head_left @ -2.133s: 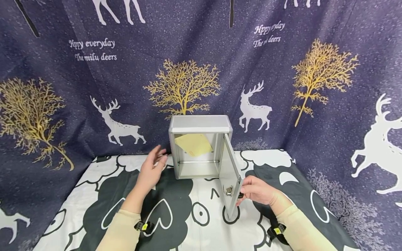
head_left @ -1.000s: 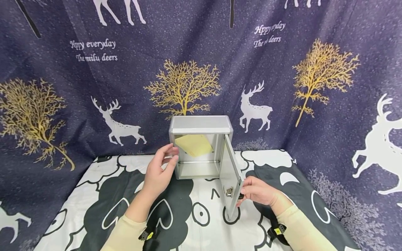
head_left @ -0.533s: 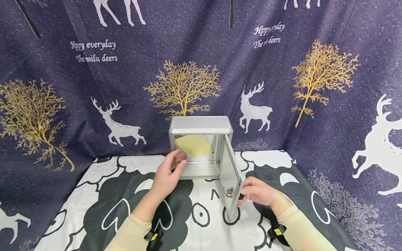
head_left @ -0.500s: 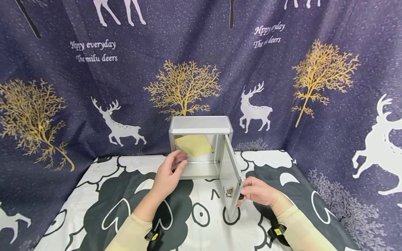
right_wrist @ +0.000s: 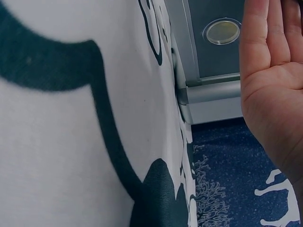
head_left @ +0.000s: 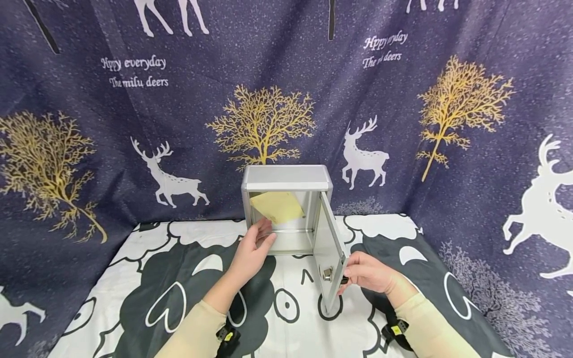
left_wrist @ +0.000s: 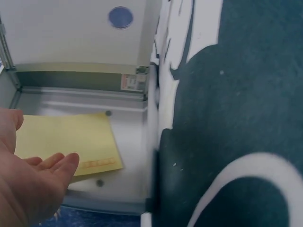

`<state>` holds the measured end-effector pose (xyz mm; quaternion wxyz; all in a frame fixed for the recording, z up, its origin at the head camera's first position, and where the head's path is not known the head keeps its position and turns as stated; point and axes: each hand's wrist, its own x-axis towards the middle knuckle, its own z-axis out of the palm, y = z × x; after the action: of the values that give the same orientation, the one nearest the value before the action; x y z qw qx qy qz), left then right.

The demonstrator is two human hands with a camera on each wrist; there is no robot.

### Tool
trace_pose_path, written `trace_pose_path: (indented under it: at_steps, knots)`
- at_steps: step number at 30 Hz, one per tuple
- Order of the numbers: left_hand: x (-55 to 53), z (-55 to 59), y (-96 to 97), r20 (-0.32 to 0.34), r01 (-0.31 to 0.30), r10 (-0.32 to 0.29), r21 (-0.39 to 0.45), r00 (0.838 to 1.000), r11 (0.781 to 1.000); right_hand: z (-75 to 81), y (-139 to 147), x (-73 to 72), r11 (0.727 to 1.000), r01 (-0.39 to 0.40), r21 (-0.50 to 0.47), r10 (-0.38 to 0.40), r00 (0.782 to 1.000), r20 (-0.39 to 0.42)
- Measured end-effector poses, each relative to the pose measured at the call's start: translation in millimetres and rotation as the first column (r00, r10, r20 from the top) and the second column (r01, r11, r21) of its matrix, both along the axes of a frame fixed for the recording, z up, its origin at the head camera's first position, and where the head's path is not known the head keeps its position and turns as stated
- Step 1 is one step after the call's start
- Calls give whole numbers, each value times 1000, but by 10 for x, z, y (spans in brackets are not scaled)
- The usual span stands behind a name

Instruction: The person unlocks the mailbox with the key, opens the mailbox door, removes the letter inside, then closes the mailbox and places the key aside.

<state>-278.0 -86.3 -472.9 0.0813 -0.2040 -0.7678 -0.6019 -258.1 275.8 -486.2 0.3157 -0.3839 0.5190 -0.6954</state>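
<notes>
A silver metal box [head_left: 286,175] stands upright with its hinged door [head_left: 330,248] swung out toward me on the right. Inside it, a yellow envelope [head_left: 279,206] leans against the back wall. My left hand [head_left: 252,253] reaches to the lower left of the opening, fingers loosely bent. In the left wrist view, the envelope [left_wrist: 71,142] lies beyond the fingertips, and contact cannot be told. My right hand [head_left: 369,271] holds the door's free edge beside a small black piece [head_left: 344,280], level with the lock [head_left: 328,273]; its fingertips are partly hidden.
A black-and-white patterned cloth [head_left: 286,338] covers the surface beneath the box. Close behind hangs a dark blue curtain [head_left: 286,59] with deer and trees. A round window [right_wrist: 222,31] shows on the door in the right wrist view.
My left hand has moved right, from beside the box to inside its opening. The right hand, the door and the envelope have stayed in place.
</notes>
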Motion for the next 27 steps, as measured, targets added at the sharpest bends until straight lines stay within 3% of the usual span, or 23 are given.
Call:
trace_pose_path:
  at_steps: [11, 20, 27]
  knots:
    - [-137, -141, 123, 100, 4, -10, 57, 995, 998, -19, 22, -28, 1000, 5, 11, -5, 1000, 0]
    - [-242, -164, 218, 155, -17, -1, 120, 988, 993, -21, 29, -17, 1000, 7, -1, -7, 1000, 3]
    - [-321, -177, 307, 159, -82, 53, 178, 986, 981, -16, 17, -14, 1000, 6, -13, -6, 1000, 4]
